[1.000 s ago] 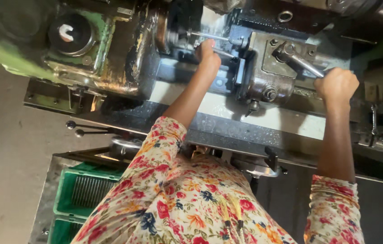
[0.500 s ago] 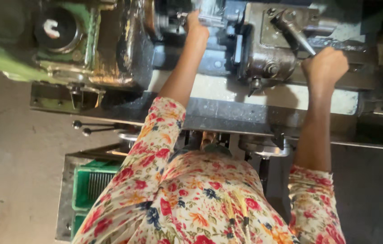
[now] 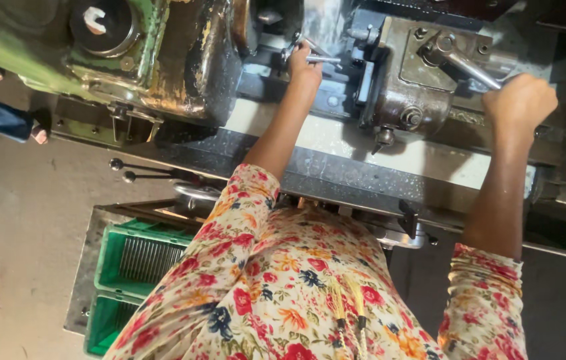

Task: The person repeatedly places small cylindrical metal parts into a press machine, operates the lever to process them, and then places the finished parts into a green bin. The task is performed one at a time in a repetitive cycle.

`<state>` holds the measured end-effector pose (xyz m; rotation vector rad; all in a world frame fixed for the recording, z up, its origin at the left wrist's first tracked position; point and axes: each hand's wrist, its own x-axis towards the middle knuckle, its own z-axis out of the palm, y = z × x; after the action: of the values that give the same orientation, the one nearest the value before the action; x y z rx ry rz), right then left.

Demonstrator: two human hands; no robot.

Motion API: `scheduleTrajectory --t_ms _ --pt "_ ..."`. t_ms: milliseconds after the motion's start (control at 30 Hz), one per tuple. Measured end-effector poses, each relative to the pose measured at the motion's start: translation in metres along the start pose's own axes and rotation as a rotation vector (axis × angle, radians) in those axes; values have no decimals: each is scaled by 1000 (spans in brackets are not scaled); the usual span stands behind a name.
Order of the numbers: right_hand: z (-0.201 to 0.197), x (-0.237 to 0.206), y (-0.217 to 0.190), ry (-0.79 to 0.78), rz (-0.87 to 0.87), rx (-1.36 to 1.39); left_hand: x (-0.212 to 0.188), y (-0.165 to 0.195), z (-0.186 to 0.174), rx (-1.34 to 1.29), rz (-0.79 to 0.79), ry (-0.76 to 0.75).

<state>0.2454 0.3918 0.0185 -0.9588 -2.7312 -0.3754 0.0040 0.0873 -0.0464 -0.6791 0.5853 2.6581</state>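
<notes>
Left hand lower in view, right hand fisted on lever.

Place: a metalworking workshop.
Machine: a worn green, oil-stained metal lathe with steel levers.
Storage: green plastic crates holding metal rods.
Floor: bare, dusty concrete floor.

I see a thin bright metal rod lying level near the chuck end of the lathe, its near end in my left hand, the other end pointing right toward the grey block. A steel lever slants down to the right from a pivot on top of that block; my right hand is closed around its lower end.
</notes>
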Motion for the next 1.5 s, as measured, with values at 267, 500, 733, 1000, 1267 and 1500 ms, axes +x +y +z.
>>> scheduleTrajectory --t_ms 267,500,733,1000,1267,1500 --pt "9 -1 7 -2 -17 47 6 4 -3 47 5 51" --pt "9 0 4 50 -23 28 9 11 -7 95 -4 83" --pt "11 1 6 -95 19 89 11 7 0 103 2 135" --pt "14 1 11 -3 -11 42 24 24 13 37 10 113" --pt "22 -1 8 58 -30 16 34 12 12 -159 -26 191" --pt "15 -3 7 40 -42 39 32 10 13 -200 42 125"
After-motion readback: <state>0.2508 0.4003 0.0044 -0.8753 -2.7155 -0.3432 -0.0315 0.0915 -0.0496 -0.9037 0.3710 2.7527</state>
